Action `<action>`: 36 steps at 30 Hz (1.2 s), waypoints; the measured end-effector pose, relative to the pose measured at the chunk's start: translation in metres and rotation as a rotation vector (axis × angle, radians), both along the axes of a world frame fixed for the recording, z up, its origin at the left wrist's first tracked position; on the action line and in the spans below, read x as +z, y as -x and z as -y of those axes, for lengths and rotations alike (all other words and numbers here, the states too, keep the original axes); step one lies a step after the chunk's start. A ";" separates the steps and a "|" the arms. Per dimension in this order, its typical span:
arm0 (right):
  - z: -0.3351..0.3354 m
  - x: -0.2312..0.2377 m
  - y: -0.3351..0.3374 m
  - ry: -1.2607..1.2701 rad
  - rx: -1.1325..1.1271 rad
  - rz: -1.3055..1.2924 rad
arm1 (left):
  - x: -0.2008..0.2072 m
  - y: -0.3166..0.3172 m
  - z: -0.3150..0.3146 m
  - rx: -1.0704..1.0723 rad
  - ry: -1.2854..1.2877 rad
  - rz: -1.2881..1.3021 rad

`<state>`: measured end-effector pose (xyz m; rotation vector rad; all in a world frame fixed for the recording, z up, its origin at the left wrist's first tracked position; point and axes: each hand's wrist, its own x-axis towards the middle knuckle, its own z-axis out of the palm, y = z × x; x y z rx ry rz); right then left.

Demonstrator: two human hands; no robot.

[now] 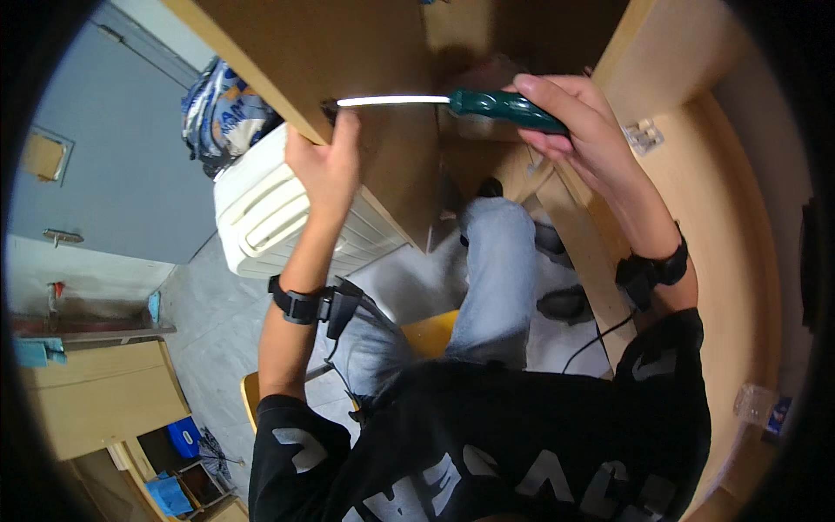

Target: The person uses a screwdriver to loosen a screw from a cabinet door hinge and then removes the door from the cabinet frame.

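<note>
My right hand [581, 122] is wrapped round the dark green handle of a screwdriver [506, 110]. Its bright shaft points left, nearly level, toward the edge of an upright wooden panel [383, 56]. The tip meets a small dark fitting [329, 108] near that edge; whether it sits in a screw cannot be made out. Just below the tip, my left hand [323, 165] clasps the panel's edge, thumb on the inner face near the tip. Its other fingers are mostly hidden behind the panel.
Left of the panel stands a white slatted plastic box [261, 213] with a printed bag [228, 113] on top. Wooden boards [704, 174] rise close on my right, with a small metal fitting [644, 137]. A yellow seat [430, 333] is beneath me. A cable [600, 335] hangs near my right forearm.
</note>
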<state>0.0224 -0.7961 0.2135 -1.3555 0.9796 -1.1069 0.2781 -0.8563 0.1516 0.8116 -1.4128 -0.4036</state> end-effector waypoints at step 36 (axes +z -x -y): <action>-0.013 0.018 -0.010 -0.163 0.146 -0.121 | 0.015 -0.014 -0.059 -0.104 -0.124 0.071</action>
